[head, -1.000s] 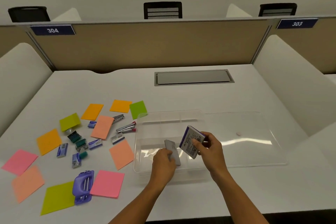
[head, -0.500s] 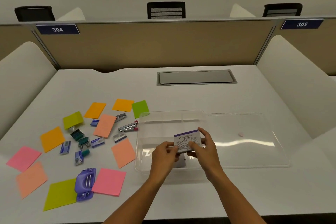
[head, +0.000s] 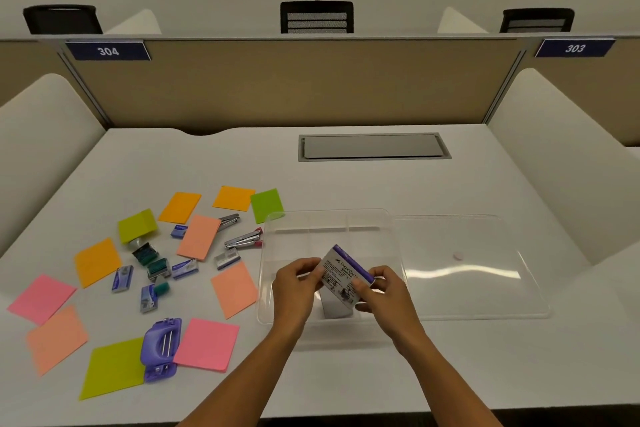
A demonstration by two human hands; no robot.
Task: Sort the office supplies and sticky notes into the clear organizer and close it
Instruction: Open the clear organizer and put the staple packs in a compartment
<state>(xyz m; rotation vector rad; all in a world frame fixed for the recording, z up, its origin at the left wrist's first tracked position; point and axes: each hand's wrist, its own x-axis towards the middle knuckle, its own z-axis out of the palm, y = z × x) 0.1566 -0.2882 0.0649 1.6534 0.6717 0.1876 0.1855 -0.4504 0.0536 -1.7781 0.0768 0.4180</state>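
Clear plastic makes up the box (head: 277,302) on the white table (head: 346,184), and its lid (head: 485,281) lies flat, swung open to the right. Both hands are over the near part of the box. The left hand (head: 294,291) and the right hand (head: 388,291) hold one small card pack (head: 341,274) between them. It is white with a purple strip and tiny print, and it is tilted. The left fingers pinch its left edge, and the right thumb and fingers pinch its lower right corner. A flat grey thing (head: 334,308) sits in the box under the pack; it may be an eraser, but it is too hidden to be sure.

Left of the box, many things lie loose on the table. Sticky notes (head: 207,343) in pink, orange, peach and green are spread out, each one flat. A purple hole punch (head: 161,347) rests between a green note and a pink note. A silver stapler (head: 244,239) with a red end lies just beside the box wall. Small blue staple boxes (head: 185,269) and some green clips (head: 145,253) sit among the notes.

A grey hatch (head: 372,146) is set in the table farther back.
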